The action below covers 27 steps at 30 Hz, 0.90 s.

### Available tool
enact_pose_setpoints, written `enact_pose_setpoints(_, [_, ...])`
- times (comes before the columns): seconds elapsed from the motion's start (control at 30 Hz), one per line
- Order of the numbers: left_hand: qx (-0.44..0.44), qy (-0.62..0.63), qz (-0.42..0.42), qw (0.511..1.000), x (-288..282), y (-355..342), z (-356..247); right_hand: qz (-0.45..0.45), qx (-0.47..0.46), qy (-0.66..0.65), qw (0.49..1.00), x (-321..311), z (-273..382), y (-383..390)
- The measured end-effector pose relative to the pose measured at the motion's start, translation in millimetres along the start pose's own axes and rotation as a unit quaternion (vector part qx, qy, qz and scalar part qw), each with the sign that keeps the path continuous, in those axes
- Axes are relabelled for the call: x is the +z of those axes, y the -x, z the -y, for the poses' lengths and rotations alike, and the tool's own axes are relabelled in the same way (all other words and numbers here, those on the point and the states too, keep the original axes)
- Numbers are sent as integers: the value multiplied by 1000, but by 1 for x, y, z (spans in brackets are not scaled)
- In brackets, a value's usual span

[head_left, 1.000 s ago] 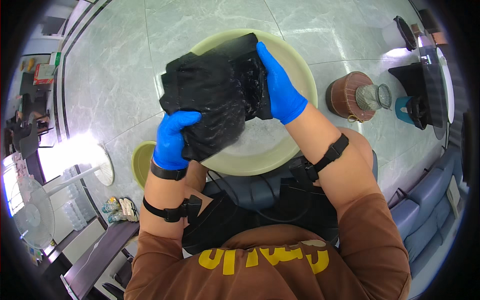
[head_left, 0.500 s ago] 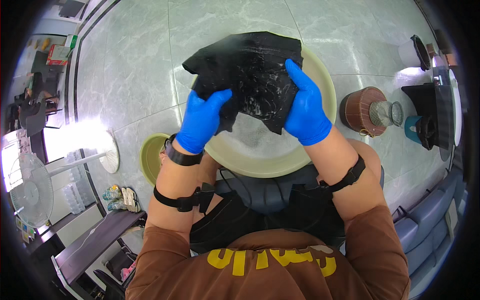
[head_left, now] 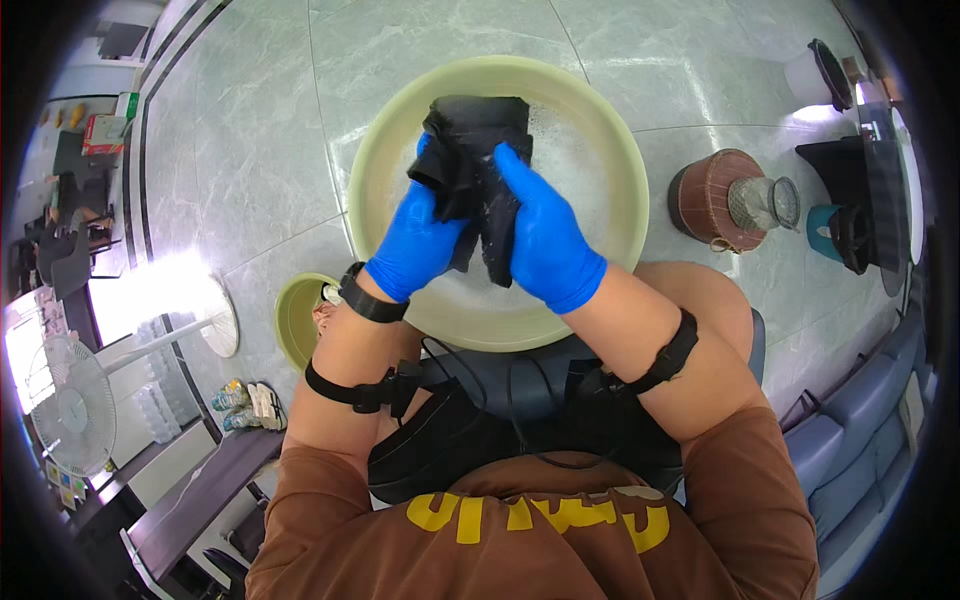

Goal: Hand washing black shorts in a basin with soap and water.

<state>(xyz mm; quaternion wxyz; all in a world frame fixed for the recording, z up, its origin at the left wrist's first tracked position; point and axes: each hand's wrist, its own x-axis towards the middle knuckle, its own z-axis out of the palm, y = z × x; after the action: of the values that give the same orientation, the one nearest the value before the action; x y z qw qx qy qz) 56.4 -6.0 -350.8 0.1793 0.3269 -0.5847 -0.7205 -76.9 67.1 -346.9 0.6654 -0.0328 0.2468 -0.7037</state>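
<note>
A wet black cloth [head_left: 465,125], folded and bunched, is held over the large pale green basin [head_left: 625,200], which has cloudy water with some suds. My left hand [head_left: 413,240], in a blue glove, grips the cloth on its left side, its fingers partly hidden behind it. My right hand [head_left: 545,235], also gloved in blue, presses its thumb on the cloth's right side, with the fingers out of sight underneath. Black straps circle both forearms.
A small olive basin [head_left: 290,325] stands left of the big one, near a standing fan [head_left: 75,405] and shoes [head_left: 250,405]. Rightward are a brown woven container [head_left: 720,175] with a glass vessel [head_left: 760,205], a blue bin [head_left: 825,230] and a grey-blue sofa [head_left: 850,410].
The cloth, spread wide between my hands earlier, is now bunched narrower. My right hand has moved in toward my left, and more of the big basin shows.
</note>
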Motion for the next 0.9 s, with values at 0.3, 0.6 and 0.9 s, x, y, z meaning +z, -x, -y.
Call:
enact_pose_setpoints(0.3, [215,-439,55,871,25,15,6,-23,45,-67,996,-19,32,-15])
enact_pose_setpoints(0.6, [172,-430,57,885,28,28,23,-50,148,-89,984,-34,20,-26])
enact_pose_setpoints(0.9, [17,118,-121,986,-47,23,-36,38,107,-49,992,-15,89,-36])
